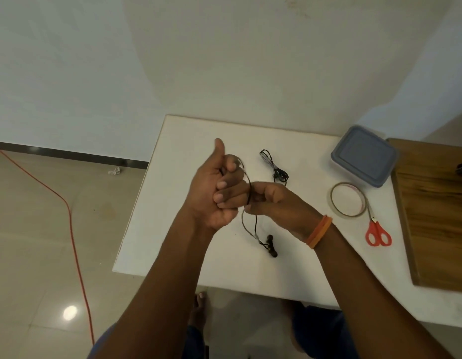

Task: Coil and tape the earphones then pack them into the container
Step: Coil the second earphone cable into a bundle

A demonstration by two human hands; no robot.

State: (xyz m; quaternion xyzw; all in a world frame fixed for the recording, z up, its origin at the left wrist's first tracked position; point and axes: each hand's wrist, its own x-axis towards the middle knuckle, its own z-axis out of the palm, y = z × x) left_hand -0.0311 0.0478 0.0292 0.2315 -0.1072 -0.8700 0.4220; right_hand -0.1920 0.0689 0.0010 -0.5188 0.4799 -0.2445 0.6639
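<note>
Head view shows no readable writing. Left hand (214, 193) holds coiled earphones (248, 193) that the right hand (273, 200) pinches; the lidded container (364, 156), tape (347, 199) and scissors (377, 233) lie near.

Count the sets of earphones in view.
2. One set of earphones is being wound between the left hand and right hand; a coiled set lies on the white table behind them. The closed container may hide more.

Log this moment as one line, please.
step: coiling | left hand: cable wound round fingers | right hand: pinches earphones cable | container: lid on | tape roll: untouched
</note>
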